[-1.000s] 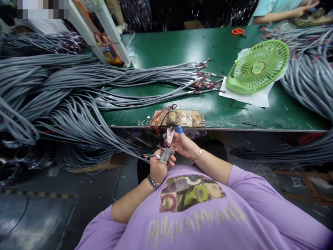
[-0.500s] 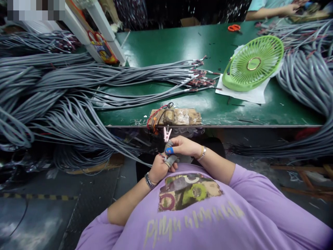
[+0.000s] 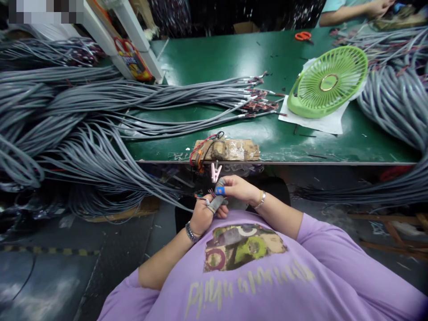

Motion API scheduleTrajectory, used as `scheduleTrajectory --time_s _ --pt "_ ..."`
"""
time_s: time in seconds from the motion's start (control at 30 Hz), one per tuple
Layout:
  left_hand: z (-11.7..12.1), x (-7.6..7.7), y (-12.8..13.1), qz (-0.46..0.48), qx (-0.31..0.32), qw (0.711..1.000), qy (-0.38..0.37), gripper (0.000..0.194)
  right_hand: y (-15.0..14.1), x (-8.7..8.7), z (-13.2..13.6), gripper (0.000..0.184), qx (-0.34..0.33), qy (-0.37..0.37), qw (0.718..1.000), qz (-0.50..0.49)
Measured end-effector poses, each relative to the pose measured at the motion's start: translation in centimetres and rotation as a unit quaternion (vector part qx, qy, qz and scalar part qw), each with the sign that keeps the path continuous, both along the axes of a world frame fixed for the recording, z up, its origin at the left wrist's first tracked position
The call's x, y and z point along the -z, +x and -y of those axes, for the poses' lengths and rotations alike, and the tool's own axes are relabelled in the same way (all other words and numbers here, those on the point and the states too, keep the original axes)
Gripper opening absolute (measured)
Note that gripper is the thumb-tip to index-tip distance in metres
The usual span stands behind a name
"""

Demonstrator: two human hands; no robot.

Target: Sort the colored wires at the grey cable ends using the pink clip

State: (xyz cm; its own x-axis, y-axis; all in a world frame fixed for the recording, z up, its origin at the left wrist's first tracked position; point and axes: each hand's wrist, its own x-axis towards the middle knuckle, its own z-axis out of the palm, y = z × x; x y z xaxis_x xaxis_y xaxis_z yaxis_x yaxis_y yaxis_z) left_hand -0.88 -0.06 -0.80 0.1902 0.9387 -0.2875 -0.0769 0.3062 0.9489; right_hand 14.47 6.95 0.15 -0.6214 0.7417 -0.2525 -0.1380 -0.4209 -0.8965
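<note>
Just below the bench edge, my left hand (image 3: 201, 217) is closed around the end of a grey cable (image 3: 182, 205). Thin coloured wires (image 3: 199, 196) fan out from that end above my thumb, which wears a grey finger cover. Close beside it, my right hand (image 3: 240, 191) is closed in a pinch at the wires' tips, with a blue band on a covered finger. What lies between those fingertips is too small to make out. A pink clothes peg (image 3: 216, 172) sticks out from a wooden block (image 3: 240, 150) just above my hands.
Bundles of grey cables (image 3: 133, 96) cover the bench's left side, their stripped ends toward the middle. A green fan (image 3: 329, 84) stands on white paper at right, before another cable coil (image 3: 391, 98). Orange-handled scissors (image 3: 303, 36) lie farther back. A co-worker's arm (image 3: 344, 15) reaches in at top right.
The coloured wires now show spread out above my left hand, where they were mostly hidden before. My left thumb has shifted slightly up and left; my right hand stays close by.
</note>
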Motion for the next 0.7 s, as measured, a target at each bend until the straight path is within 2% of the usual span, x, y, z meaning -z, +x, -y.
scheduleTrajectory --time_s 0.07,0.17,0.23,0.3,0.4,0.47,0.5,0.6,0.63,0.7 --pt "0.2 -0.3 -0.2 -0.006 0.000 1.000 0.008 0.035 -0.3 0.0 -0.3 0.038 0.027 0.012 0.999 0.023" --pt "0.7 -0.9 -0.2 0.001 0.020 0.999 0.031 0.034 -0.3 0.6 -1.0 0.044 0.144 -0.015 0.988 0.050" --pt "0.9 -1.3 -0.1 0.022 -0.001 0.999 0.047 0.033 0.0 1.1 -1.6 0.050 0.192 -0.043 0.980 0.027" --pt "0.8 -1.6 0.3 0.057 -0.052 0.995 0.055 0.033 0.1 1.3 -2.0 0.050 0.188 -0.086 0.978 -0.023" --pt "0.2 -2.0 0.9 0.110 -0.103 0.988 0.044 0.033 -0.3 0.7 -2.3 0.053 0.115 -0.146 0.979 -0.080" --pt "-0.2 -2.2 1.2 0.131 -0.112 0.985 0.031 0.033 -0.9 0.2 -2.3 0.056 0.079 -0.130 0.984 -0.092" --pt "-0.4 -2.3 1.4 0.137 -0.114 0.984 0.025 0.033 -1.2 0.0 -2.2 0.055 0.083 -0.099 0.988 -0.088" --pt "-0.9 -2.3 1.6 0.143 -0.115 0.983 0.007 0.035 -2.1 -0.3 -1.9 0.054 0.159 0.013 0.986 -0.051" --pt "-1.0 -2.3 1.6 0.141 -0.115 0.983 0.002 0.035 -2.3 -0.2 -1.9 0.056 0.180 0.029 0.982 -0.042" --pt "-1.0 -2.0 1.5 0.135 -0.114 0.984 -0.005 0.036 -2.7 0.1 -1.9 0.059 0.181 0.003 0.982 -0.052"
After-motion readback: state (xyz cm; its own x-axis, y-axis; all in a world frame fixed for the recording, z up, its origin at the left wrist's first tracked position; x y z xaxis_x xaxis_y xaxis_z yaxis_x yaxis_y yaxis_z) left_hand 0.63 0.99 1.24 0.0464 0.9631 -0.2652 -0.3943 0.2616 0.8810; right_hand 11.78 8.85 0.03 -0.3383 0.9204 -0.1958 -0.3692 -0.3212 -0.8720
